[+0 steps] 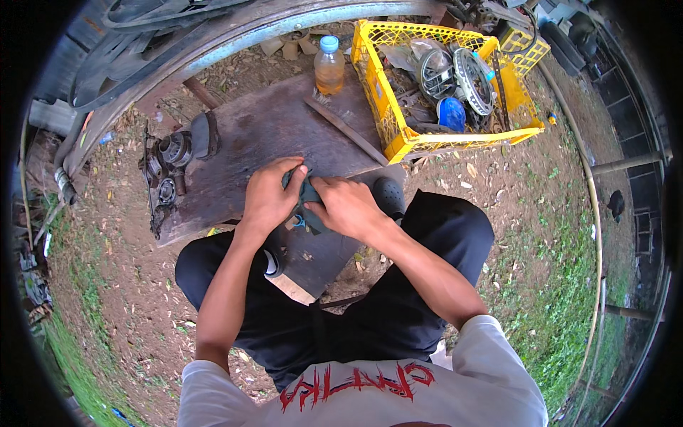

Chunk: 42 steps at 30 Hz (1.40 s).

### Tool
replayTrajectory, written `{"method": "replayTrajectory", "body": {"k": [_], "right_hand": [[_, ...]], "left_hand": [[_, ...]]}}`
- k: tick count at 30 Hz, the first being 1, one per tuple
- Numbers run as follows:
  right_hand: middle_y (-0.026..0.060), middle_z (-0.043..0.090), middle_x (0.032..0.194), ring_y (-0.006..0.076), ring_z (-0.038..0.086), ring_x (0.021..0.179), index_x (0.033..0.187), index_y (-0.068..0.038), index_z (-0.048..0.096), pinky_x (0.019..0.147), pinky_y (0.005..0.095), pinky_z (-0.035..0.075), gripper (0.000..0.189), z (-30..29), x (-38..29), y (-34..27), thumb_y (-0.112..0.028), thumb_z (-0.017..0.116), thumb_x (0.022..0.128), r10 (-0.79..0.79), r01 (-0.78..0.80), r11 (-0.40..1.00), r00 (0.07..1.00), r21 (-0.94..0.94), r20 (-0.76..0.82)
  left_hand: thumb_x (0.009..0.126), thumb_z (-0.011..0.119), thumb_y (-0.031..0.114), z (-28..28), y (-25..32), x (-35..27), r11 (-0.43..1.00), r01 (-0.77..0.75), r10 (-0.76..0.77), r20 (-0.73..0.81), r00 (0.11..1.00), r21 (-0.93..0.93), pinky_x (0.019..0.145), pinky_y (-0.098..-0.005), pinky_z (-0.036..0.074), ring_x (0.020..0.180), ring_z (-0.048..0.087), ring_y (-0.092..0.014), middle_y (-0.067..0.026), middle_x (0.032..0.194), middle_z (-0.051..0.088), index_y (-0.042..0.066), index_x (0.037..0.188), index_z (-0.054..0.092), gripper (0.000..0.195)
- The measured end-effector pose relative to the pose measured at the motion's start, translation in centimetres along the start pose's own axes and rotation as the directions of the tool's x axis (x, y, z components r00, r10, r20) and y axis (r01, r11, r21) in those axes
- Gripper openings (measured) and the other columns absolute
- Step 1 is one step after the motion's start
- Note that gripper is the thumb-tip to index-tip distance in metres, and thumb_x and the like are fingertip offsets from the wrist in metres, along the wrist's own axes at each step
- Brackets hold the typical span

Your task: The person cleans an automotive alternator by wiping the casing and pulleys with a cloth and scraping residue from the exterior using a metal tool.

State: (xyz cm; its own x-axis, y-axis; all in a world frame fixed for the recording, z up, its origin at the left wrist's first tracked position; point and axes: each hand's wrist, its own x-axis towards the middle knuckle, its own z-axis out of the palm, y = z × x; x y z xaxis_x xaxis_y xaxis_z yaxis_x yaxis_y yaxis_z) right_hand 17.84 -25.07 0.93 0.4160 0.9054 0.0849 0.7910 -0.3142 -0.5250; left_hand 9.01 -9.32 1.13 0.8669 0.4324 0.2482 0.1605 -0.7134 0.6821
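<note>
Both hands meet over the near edge of a dark wooden board (251,128). My left hand (275,187) grips a dark green cloth (312,193) from the left side, its thumb pointing up. From the right, my right hand (344,205) pinches the same cloth, fingers bent over it. Whether something lies wrapped inside the cloth is hidden. A small blue item (299,220) shows just below the cloth; its kind is unclear. Greasy metal parts, among them a ball bearing (167,190), sit at the board's left end.
A yellow plastic crate (397,140) with metal parts stands at the upper right. Beside it are a capped bottle of amber liquid (328,69) and a flat wooden strip (347,131). A curved dark metal piece (205,135) stands upper left. My knees flank the board's near side.
</note>
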Motion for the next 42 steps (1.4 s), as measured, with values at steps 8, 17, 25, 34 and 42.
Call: {"method": "replayTrajectory", "body": {"k": [8, 17, 25, 34, 42], "right_hand": [[0.0161, 0.065, 0.065, 0.0388, 0.065, 0.063, 0.082, -0.004, 0.068, 0.058, 0.0482, 0.052, 0.024, -1.4, -0.8, 2.4, -0.027, 0.068, 0.091, 0.259, -0.246, 0.961, 0.961, 0.125, -0.095], [0.0168, 0.066, 0.073, 0.0388, 0.067, 0.068, 0.093, -0.005, 0.055, 0.058, 0.0482, 0.051, 0.021, -0.5, 1.9, 4.9, -0.019, 0.070, 0.090, 0.361, -0.332, 0.863, 0.933, 0.380, -0.004], [0.0179, 0.068, 0.081, 0.0403, 0.067, 0.072, 0.095, -0.001, 0.063, 0.064, 0.0490, 0.051, 0.014, -1.2, 6.4, 5.7, -0.015, 0.065, 0.092, 0.314, -0.303, 0.830, 0.948, 0.468, 0.057], [0.0114, 0.067, 0.070, 0.0221, 0.067, 0.064, 0.091, 0.000, 0.064, 0.061, 0.0353, 0.051, 0.026, -9.6, 3.7, 2.9, -0.025, 0.064, 0.097, 0.588, -0.627, 0.451, 0.744, 0.635, 0.318], [0.0100, 0.068, 0.071, 0.0145, 0.067, 0.064, 0.090, 0.003, 0.065, 0.061, 0.0298, 0.051, 0.031, -30.6, 0.3, -0.4, -0.027, 0.063, 0.098, 0.625, -0.634, 0.356, 0.707, 0.686, 0.329]], "left_hand": [[0.101, 0.058, 0.013, 0.3, 2.1, 1.6, 0.946, 0.190, -0.175, 0.079, 0.981, -0.264, 0.055, -0.0255, 0.048, 0.059, 0.061, -0.008, -0.0046, 0.067, 0.066, 0.000, 0.098, 0.067, 0.017], [0.102, 0.055, 0.011, 3.2, 0.8, 3.2, 0.899, 0.272, -0.200, 0.230, 0.953, -0.345, 0.058, -0.0250, 0.045, 0.063, 0.058, -0.008, -0.0062, 0.072, 0.062, 0.001, 0.094, 0.057, 0.013], [0.095, 0.063, 0.000, 4.9, -4.2, 3.6, 0.926, 0.276, -0.280, 0.020, 0.960, -0.256, 0.070, -0.0246, 0.048, 0.078, 0.057, -0.010, -0.0063, 0.095, 0.062, 0.003, 0.105, 0.059, 0.011], [0.107, 0.049, 0.024, -0.1, 11.2, 5.4, 0.675, 0.628, -0.594, 0.220, 0.774, -0.386, 0.061, -0.0283, 0.047, 0.065, 0.058, -0.011, -0.0056, 0.072, 0.063, 0.001, 0.085, 0.056, 0.032], [0.105, 0.053, 0.027, -7.3, 27.9, 7.9, 0.632, 0.705, -0.651, 0.272, 0.709, -0.324, 0.061, -0.0293, 0.048, 0.066, 0.062, -0.011, -0.0076, 0.069, 0.064, -0.002, 0.083, 0.060, 0.036]]}}
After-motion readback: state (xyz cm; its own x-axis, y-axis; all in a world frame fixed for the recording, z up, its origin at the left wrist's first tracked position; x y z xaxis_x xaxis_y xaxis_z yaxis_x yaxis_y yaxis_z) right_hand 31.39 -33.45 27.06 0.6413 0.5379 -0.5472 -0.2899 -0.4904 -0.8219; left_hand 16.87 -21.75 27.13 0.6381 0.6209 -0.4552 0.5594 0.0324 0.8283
